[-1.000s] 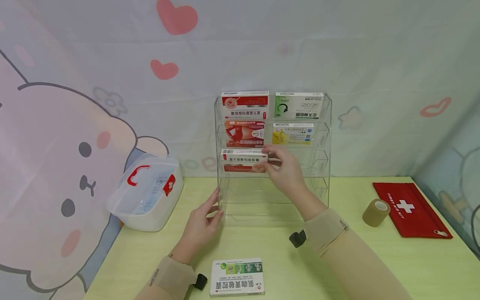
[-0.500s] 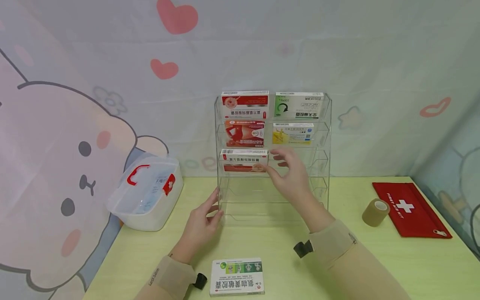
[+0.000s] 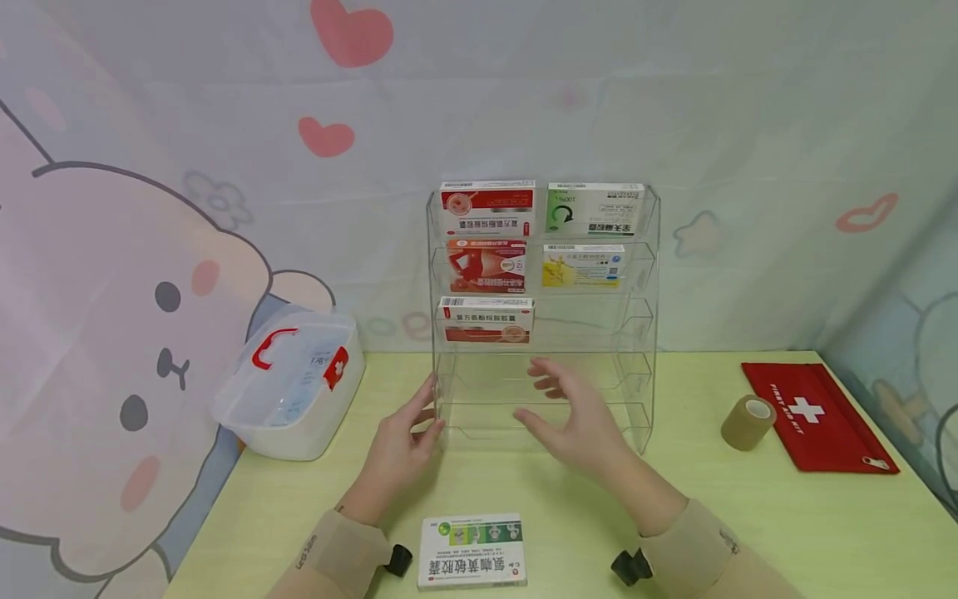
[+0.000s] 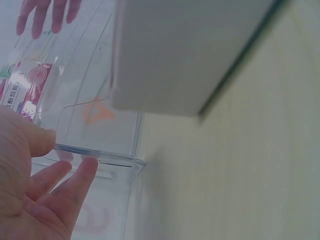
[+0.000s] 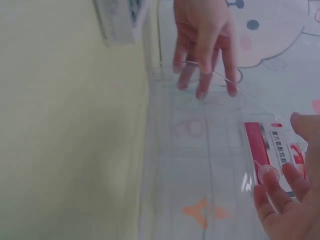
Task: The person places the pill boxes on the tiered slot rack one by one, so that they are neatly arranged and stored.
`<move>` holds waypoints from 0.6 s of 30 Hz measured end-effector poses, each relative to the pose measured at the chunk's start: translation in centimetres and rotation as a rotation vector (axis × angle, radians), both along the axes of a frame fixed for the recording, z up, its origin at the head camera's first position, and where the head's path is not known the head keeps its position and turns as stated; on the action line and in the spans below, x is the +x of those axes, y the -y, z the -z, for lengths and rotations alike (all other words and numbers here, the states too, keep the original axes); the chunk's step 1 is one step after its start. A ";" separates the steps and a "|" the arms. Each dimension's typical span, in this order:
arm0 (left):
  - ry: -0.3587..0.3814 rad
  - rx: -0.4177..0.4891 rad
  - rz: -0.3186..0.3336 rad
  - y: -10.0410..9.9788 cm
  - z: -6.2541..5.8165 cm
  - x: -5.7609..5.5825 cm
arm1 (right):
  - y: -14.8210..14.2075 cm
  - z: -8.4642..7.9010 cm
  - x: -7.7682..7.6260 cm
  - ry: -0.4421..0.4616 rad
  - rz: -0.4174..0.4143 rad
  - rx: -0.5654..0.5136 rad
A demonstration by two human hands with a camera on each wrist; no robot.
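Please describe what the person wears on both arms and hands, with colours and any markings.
Both hands are bare: the left hand and the right hand wear no gloves or rings. Each forearm is covered by a beige stretch sleeve ending at the wrist. The left beige sleeve carries small dark lettering, too small to read. A small black camera unit sits at the right wrist, and another black unit at the left wrist.

It looked like a staged home corner: a cartoon bunny backdrop (image 3: 150,274) hung behind a pale green table (image 3: 748,516) with first-aid supplies.
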State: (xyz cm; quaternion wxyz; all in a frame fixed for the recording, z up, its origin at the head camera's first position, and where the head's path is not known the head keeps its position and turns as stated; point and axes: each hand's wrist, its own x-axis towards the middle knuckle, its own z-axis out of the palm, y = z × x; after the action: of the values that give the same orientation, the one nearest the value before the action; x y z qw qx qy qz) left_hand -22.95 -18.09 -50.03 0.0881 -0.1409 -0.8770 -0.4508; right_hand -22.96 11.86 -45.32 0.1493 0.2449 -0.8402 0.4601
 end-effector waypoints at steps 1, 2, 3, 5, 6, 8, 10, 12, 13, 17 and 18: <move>0.000 -0.002 -0.002 0.0 0.0 0.0 | 0.0 0.3 0.4 0.015 -0.019 0.018; -0.002 -0.004 -0.004 0.0 0.0 0.0 | 0.0 0.6 0.7 0.027 -0.033 0.040; -0.003 -0.005 -0.005 0.0 0.0 0.0 | 0.0 0.8 1.1 0.045 -0.052 0.057; -0.001 -0.005 -0.006 0.0 0.1 0.0 | 0.1 1.3 1.7 0.083 -0.076 0.096; 0.002 -0.006 -0.008 0.0 0.0 0.0 | 0.1 1.4 2.0 0.103 -0.087 0.111; 0.007 -0.005 -0.010 0.0 0.0 0.0 | 0.1 1.8 2.6 0.139 -0.106 0.136; 0.009 -0.003 -0.011 0.0 -0.1 0.0 | 0.1 2.1 3.2 0.181 -0.119 0.155; 0.003 0.001 -0.006 0.0 -0.1 0.0 | 0.1 2.5 3.7 0.213 -0.123 0.174; -0.002 0.002 -0.003 0.0 -0.1 0.0 | 0.1 2.7 4.0 0.226 -0.124 0.188; -0.022 -0.003 0.005 0.1 0.0 0.0 | 0.2 3.4 5.0 0.278 -0.137 0.237; -0.022 -0.003 0.003 0.1 0.1 0.0 | 0.2 3.5 5.1 0.285 -0.144 0.250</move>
State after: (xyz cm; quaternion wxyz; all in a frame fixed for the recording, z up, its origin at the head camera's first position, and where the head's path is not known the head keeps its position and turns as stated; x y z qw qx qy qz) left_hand -22.99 -18.17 -50.08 0.0966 -0.1475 -0.8765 -0.4480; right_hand -17.82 11.63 -48.83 -0.0361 0.2536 -0.8837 0.3917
